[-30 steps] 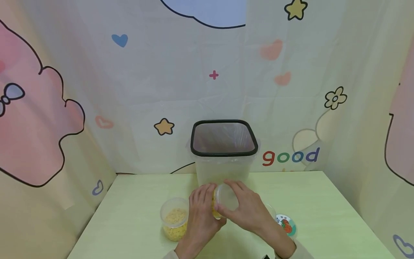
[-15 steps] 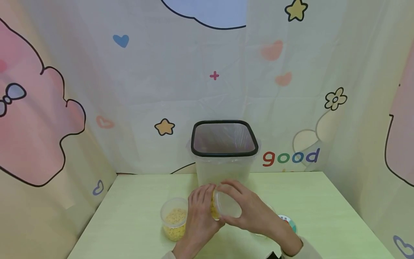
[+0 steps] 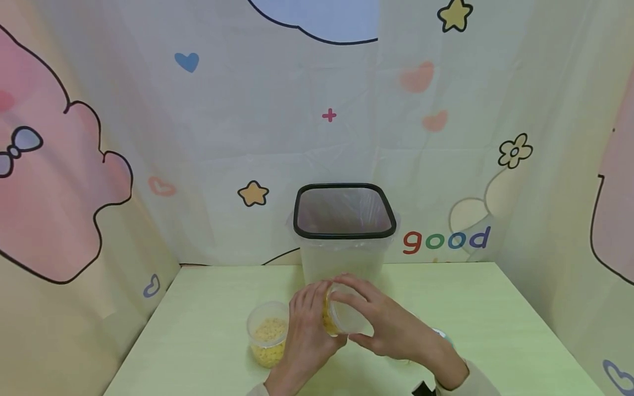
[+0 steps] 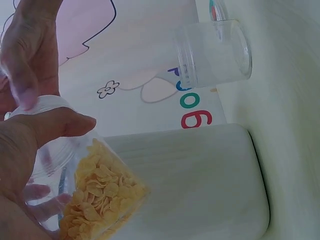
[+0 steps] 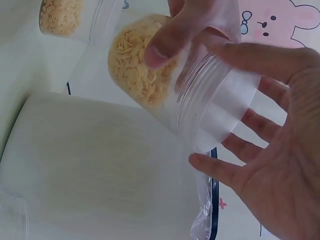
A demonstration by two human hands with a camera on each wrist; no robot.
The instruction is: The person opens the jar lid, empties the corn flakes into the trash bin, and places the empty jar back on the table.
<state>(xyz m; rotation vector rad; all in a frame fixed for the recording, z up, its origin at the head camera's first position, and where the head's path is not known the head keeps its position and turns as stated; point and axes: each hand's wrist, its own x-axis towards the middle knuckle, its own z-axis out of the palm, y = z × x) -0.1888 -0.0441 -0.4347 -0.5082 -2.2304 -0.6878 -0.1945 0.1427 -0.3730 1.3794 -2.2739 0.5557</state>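
I count two hands across my feeds, one left hand (image 3: 309, 330) and one right hand (image 3: 391, 322). I have three clear jars: two with flakes, the held jar (image 5: 172, 95) and the standing jar (image 3: 268, 344), plus a third jar (image 4: 212, 57). I get one lid (image 5: 232, 112), one bin (image 3: 342, 261), one mostly hidden printed disc (image 3: 442, 334) and one bench (image 3: 495, 330). My head view's backdrop (image 3: 277, 110) shows six hearts (image 3: 186, 61) and two stars (image 3: 455, 15).

Table (image 3: 208, 308): pale green top. 4 items observed directly on it: 1 black-rimmed bin (image 3: 342, 261), rear, upright; 1 clear tub (image 3: 267, 347), left, upright, containing yellow flakes (image 3: 269, 329); 1 clear jar (image 4: 215, 55), right, upright; 1 disc (image 3: 442, 333) near the jar, largely hidden.
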